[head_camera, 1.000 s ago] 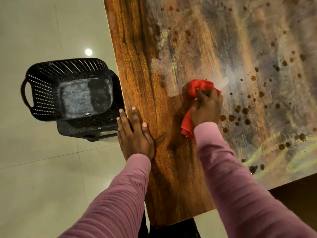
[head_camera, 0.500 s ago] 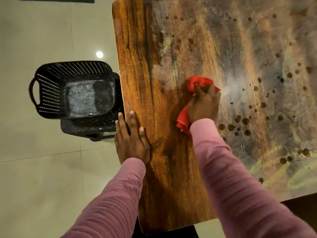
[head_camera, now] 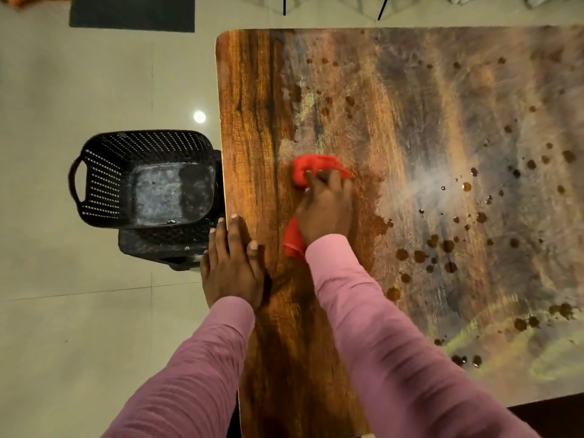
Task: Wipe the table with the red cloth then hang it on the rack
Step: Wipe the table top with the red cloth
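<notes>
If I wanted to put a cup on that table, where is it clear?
The dark wood strip along the table's left edge, beyond the left hand and the red cloth, is clean. Right of the right hand, brown spots crowd the surface.

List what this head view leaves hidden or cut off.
- Rack: not identifiable in the head view.
- Red cloth: its middle hidden under the right hand.
- Table: right and near edges cut off by the frame; the sleeves cover part.
- Lower basket: mostly hidden by the black basket on top.
- Left hand: palm unseen, flat on the table edge.
</notes>
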